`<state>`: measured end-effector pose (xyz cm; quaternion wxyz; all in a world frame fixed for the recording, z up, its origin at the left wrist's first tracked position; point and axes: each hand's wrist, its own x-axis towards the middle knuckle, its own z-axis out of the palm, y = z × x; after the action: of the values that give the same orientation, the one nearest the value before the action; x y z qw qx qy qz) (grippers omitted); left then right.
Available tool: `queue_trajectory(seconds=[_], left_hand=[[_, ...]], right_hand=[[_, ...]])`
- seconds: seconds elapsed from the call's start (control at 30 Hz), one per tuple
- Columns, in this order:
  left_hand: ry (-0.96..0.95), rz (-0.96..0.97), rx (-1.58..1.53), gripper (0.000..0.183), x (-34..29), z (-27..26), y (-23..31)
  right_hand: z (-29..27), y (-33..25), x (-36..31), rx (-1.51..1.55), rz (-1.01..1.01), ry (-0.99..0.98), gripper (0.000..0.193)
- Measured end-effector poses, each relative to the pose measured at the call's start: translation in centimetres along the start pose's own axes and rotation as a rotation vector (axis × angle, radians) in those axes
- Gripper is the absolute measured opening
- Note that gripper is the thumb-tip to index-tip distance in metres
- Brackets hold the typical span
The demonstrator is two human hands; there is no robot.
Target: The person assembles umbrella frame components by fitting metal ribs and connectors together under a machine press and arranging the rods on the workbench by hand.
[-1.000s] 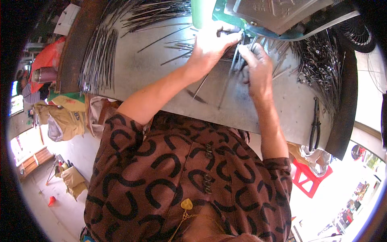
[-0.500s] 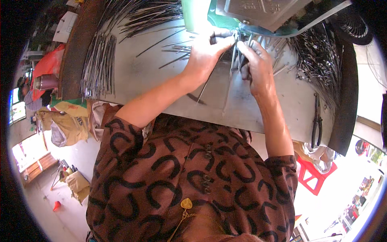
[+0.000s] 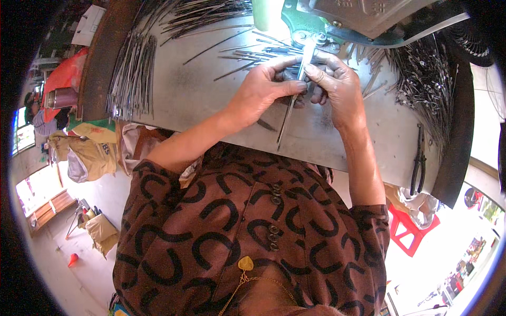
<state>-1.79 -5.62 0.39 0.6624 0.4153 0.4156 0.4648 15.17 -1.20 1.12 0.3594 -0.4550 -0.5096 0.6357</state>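
Note:
Under the bright lamp, my left hand (image 3: 264,90) pinches a thin dark metal rod (image 3: 286,122) between thumb and fingers. The rod slants down toward me, its lower end near the table's front edge. My right hand (image 3: 341,89) is closed around the upper part of the same rod, with its thumb on a brightly lit flat end (image 3: 307,57). Whether more than one rod is in my fingers I cannot tell. Just beyond my fingertips stands a green machine (image 3: 300,23) with round bolt-like parts. Several loose rods (image 3: 247,55) lie beside my left hand.
Bundles of long rods (image 3: 132,79) lie at the table's left, with more along the back. A heap of rods with shiny ends (image 3: 424,79) lies at the right. Black-handled pliers (image 3: 419,160) rest near the right edge. A metal machine housing (image 3: 358,16) overhangs the back.
Both hands have drawn back from the green machine and closer together. Rods that hung apart below my fingers now show as one narrow line. The machine's bolt-like parts have come into sight.

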Motion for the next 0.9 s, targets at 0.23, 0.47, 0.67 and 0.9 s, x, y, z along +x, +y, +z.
queue_trajectory(seconds=[0.23,0.47,0.67,0.9], left_hand=[[-0.003,0.041,0.384,0.045,0.7,-0.2,-0.7],[0.139,-0.058,0.463,0.036,4.2,-4.3,3.0],[0.163,0.256,-0.165,0.021,5.5,-2.1,2.0],[0.237,0.373,-0.126,0.016,5.8,-1.2,1.5]], right_hand=[[-1.3,-0.7,0.0,-0.036,0.022,0.011,0.023],[-3.5,-0.2,1.1,0.411,0.016,0.205,0.021],[-3.2,1.2,1.6,0.655,-0.077,0.205,0.019],[-2.4,1.7,1.4,0.757,-0.171,0.264,0.021]])
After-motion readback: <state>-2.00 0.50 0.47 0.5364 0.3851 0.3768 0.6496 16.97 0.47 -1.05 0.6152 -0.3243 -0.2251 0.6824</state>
